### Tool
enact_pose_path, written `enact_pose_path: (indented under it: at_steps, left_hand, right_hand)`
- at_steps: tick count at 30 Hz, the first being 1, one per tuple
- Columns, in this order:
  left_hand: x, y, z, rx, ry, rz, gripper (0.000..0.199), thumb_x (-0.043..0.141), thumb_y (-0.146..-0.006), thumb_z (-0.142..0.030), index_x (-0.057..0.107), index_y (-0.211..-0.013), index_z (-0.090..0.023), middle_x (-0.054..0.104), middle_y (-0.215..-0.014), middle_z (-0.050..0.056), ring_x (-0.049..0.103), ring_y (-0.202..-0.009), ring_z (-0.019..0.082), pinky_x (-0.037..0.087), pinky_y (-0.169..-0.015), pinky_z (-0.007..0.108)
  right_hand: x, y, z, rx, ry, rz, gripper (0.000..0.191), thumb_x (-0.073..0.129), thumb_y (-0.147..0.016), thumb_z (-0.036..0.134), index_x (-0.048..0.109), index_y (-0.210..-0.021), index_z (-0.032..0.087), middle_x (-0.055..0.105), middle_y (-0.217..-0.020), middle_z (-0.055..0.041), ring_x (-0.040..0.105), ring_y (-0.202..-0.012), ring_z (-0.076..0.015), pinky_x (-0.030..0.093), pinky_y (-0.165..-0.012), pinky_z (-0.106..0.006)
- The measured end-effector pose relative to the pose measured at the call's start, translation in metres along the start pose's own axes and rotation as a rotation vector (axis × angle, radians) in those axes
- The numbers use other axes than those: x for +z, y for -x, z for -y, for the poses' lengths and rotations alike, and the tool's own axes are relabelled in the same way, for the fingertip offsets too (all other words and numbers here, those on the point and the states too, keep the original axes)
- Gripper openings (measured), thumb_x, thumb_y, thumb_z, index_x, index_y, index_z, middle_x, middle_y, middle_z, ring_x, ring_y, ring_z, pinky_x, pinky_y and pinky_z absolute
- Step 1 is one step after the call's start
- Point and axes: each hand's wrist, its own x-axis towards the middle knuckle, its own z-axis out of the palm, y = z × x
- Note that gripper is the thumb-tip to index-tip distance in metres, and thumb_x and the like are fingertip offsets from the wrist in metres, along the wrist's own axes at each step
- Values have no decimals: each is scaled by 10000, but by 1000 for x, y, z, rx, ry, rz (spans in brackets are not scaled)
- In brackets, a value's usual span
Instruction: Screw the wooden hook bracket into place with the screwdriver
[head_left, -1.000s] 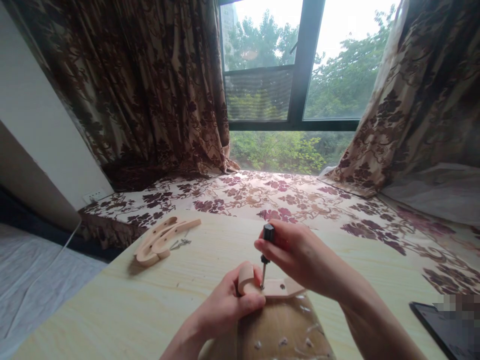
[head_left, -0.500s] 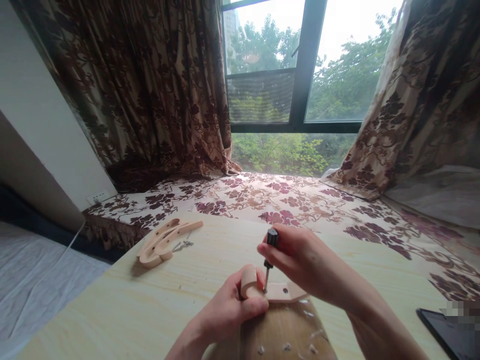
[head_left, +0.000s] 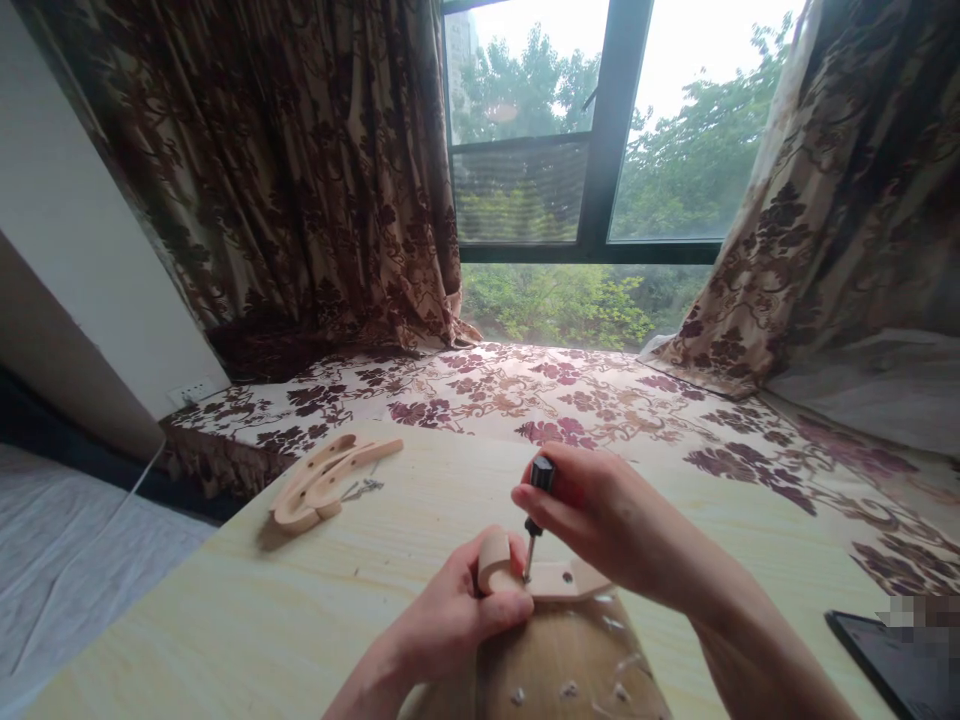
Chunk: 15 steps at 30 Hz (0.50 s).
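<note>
My left hand is closed around the curled end of a pale wooden hook, thumb along its near side. The hook lies over the far end of a brown wooden board. My right hand grips a screwdriver by its black handle. The screwdriver stands nearly upright, its tip at a screw or hole in the hook, close to my left thumb. Right of the tip, another dark hole shows in the hook. Part of the hook's right end is hidden behind my right hand.
More curved wooden hooks lie at the table's far left, with several screws beside them. White fragments are scattered over the brown board. A dark phone-like device lies at the right. A flower-patterned window seat borders the pale table.
Both hands, the hook and the screwdriver keep nearly the same places. The whole view has shifted slightly.
</note>
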Motion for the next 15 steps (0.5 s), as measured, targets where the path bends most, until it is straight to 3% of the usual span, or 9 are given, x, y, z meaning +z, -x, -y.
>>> enact_pose_path:
  at_steps: [3,9,15]
  left_hand:
    - [-1,0,1,1,-5,7,200,604,-672,-215,436,-782,-206,353,-638,-81,281,-585,88,245,-543,228]
    - [-1,-1,1,-26,-4,9,241,620,-680,-256,452,-844,-201,356,-639,-80,286,-581,90,253,-539,230]
    - [0,1,-1,-9,-11,4,207,613,-671,-236,444,-787,-204,353,-647,-77,281,-595,92,255,-542,229]
  right_hand:
    - [-2,1,1,14,17,-8,212,535,-864,326,496,-698,202,491,-567,43,397,-532,-102,289,-509,-250]
    - [-8,9,10,-89,-77,114,128,565,-845,266,568,-735,200,583,-654,33,457,-588,-98,325,-544,-235]
    - [0,2,1,-1,-46,19,243,523,-875,327,489,-674,195,500,-573,37,396,-541,-98,294,-514,-246]
